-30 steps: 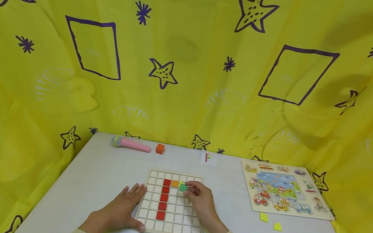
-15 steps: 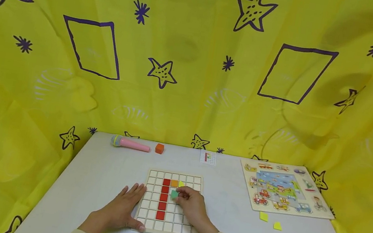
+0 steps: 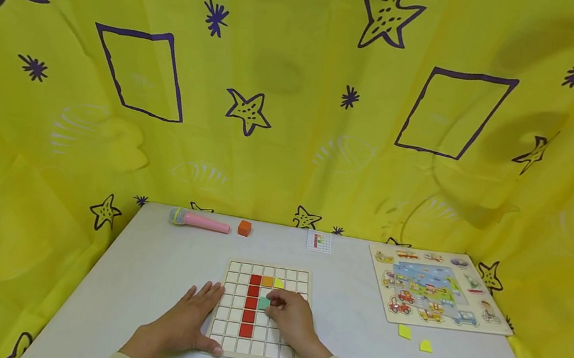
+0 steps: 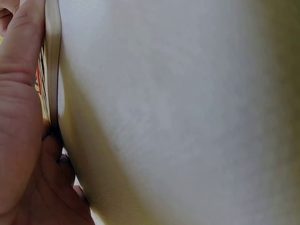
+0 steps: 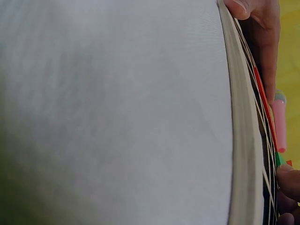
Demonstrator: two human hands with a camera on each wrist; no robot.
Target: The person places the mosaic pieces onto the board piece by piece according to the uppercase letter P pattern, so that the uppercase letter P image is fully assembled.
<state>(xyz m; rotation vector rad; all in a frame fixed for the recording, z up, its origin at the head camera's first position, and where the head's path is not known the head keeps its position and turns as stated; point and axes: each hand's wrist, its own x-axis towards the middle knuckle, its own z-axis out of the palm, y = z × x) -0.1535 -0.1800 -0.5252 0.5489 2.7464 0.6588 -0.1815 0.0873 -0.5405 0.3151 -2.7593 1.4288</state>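
Observation:
A wooden grid board lies on the table. One column of its cells holds several red tiles. An orange tile and a yellow tile sit to the right of the topmost red one. Between thumb and fingers, my right hand pinches a green tile, low over the cell beside the third red tile. My left hand rests along the board's left edge, fingers spread and thumb at the front corner. The right wrist view shows the green tile at the thumb tip.
Behind the board are a pink toy microphone, an orange cube and a small pattern card. To the right lies a vehicle picture puzzle board, with two loose yellow pieces in front. Yellow curtain surrounds the table.
My right hand has carried the green tile left and toward me, from beside the yellow tile to beside the third red one. The yellow tile is now uncovered. The left hand stays put.

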